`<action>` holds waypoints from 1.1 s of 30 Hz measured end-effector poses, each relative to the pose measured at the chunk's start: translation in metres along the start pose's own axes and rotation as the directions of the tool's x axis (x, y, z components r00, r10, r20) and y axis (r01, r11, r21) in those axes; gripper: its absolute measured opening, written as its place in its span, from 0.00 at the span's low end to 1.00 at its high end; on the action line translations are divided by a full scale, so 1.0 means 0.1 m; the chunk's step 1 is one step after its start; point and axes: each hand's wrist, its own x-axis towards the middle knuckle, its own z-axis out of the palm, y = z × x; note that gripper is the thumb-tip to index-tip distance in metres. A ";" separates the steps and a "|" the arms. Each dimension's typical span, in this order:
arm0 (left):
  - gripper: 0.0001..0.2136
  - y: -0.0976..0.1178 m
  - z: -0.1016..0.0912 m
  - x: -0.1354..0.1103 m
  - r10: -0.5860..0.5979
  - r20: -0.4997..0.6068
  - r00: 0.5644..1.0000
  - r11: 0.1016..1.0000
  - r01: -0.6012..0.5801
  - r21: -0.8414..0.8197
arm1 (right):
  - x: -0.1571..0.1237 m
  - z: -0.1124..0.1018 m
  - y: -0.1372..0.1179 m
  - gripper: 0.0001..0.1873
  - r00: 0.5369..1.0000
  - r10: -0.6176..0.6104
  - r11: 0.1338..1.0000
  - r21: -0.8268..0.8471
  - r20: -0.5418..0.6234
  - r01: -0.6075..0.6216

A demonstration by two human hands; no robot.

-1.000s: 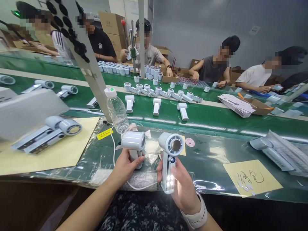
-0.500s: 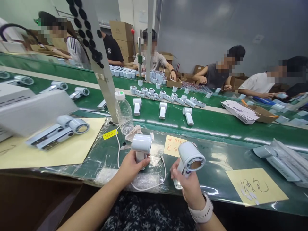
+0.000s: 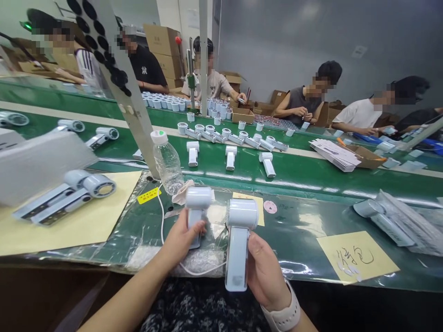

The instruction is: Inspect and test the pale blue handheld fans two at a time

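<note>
Two pale blue handheld fans are up off the bench, one in each hand. My left hand (image 3: 182, 235) is closed round the handle of the left handheld fan (image 3: 199, 198), whose round head points up. My right hand (image 3: 265, 265) grips the right handheld fan (image 3: 238, 251) by the side of its handle, its smooth flat side facing me. A white cable (image 3: 204, 273) loops on the bench beneath them and passes behind the right fan. Behind my left hand lies a crumpled pale cloth (image 3: 182, 192), beside a clear plastic bottle (image 3: 168, 161).
Two handheld fans (image 3: 83, 189) lie on yellow paper (image 3: 114, 203) at left. Bagged fans (image 3: 387, 226) and a handwritten yellow note (image 3: 367, 251) are at right. A slanted metal post (image 3: 138, 124) rises at left. Several fans (image 3: 230, 157) stand on the green conveyor (image 3: 297, 177); co-workers sit beyond.
My right hand has moved left and turned its fan, so the handle's flat side now faces me instead of the round grille. The left fan is tilted more upright, showing more handle.
</note>
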 end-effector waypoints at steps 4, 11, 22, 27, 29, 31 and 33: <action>0.24 0.04 0.01 -0.06 -0.064 0.077 0.995 0.986 0.075 -0.148 | 0.01 -0.03 0.02 0.18 0.999 -0.004 0.999 -0.039 -0.035 0.002; 0.23 0.30 0.08 -0.44 -0.084 0.509 0.857 0.841 0.335 -0.425 | -0.02 0.01 -0.06 0.18 0.999 0.046 0.999 0.029 -0.015 -0.046; 0.20 0.24 0.14 -0.40 -0.132 0.409 0.903 0.863 0.307 -0.400 | -0.05 0.00 -0.06 0.18 0.996 0.075 0.994 0.075 0.044 -0.078; 0.15 0.27 0.11 -0.41 -0.135 0.443 0.886 0.828 0.346 -0.440 | -0.04 -0.01 -0.12 0.16 0.998 0.038 0.996 0.076 0.056 -0.042; 0.18 0.29 0.09 -0.42 -0.142 0.445 0.884 0.838 0.347 -0.422 | -0.03 -0.03 -0.13 0.14 0.998 0.023 0.997 0.069 0.058 -0.027; 0.22 0.31 0.08 -0.43 -0.151 0.442 0.884 0.848 0.346 -0.402 | -0.03 -0.06 -0.14 0.14 0.999 -0.001 0.997 0.078 0.037 -0.002; 0.23 0.33 0.09 -0.45 -0.143 0.447 0.883 0.855 0.337 -0.393 | -0.02 -0.06 -0.13 0.16 1.000 -0.017 0.995 0.097 0.000 0.017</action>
